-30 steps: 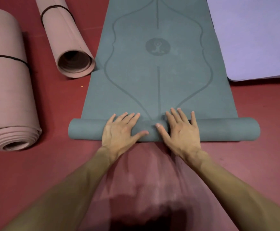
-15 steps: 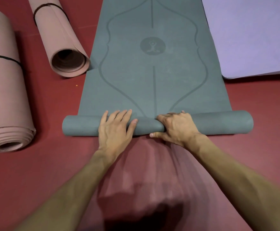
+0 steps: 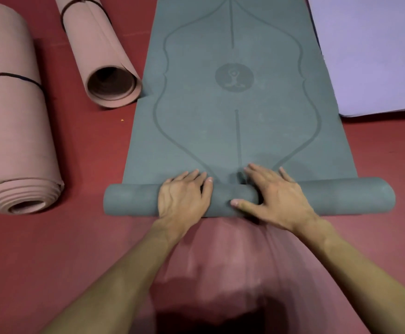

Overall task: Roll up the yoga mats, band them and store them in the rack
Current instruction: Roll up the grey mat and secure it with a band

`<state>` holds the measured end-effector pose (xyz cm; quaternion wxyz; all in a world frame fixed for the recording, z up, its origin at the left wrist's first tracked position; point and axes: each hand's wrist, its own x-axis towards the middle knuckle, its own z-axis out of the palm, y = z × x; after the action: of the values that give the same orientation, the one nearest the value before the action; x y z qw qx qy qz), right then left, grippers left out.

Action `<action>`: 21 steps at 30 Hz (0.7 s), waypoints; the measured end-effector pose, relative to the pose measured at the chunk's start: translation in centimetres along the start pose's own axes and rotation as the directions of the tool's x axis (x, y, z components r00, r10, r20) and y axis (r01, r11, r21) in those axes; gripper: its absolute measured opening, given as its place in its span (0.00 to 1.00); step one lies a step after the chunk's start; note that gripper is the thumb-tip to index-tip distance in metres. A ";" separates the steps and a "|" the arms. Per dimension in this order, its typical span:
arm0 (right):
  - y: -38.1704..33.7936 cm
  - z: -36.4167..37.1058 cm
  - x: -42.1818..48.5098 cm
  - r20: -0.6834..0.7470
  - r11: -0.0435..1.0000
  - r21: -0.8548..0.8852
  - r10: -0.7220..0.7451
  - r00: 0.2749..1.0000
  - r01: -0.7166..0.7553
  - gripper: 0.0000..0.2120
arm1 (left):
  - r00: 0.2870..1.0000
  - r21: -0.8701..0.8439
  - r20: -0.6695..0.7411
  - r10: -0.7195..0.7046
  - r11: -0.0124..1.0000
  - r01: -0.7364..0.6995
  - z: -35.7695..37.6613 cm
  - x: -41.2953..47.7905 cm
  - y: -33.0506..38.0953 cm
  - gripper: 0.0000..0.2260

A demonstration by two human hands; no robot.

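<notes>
the rolled end (image 3: 350, 196) of the green yoga mat (image 3: 232, 131) lies crosswise on the floor (image 3: 76, 249) under the left hand (image 3: 183, 197) and right hand (image 3: 279, 200), each grip open and pressing flat near its middle, equally near, the unrolled stretch running straight ahead of them.

The left hand (image 3: 183, 197) is lying palm down, fingers extended forward and close together, thumb alongside them. The right hand (image 3: 279, 198) is lying palm down just beside it, fingers extended, thumb spreading toward the left hand. The bare left forearm (image 3: 124, 273) and right forearm (image 3: 355, 268) are reaching forward, converging.
</notes>
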<state>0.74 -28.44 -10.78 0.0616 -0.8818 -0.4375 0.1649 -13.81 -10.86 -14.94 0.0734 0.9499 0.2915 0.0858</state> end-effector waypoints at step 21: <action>3.9 1.3 1.2 -0.309 0.986 -0.123 0.066 0.949 -0.108 0.36 | 0.997 -0.010 0.068 0.033 0.999 -0.033 0.6 1.7 -0.2 0.29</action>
<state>3.90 -29.95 -13.25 0.0596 -0.9173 -0.3938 -0.0010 -12.39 -9.83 -15.38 0.0861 0.9566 0.2727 0.0558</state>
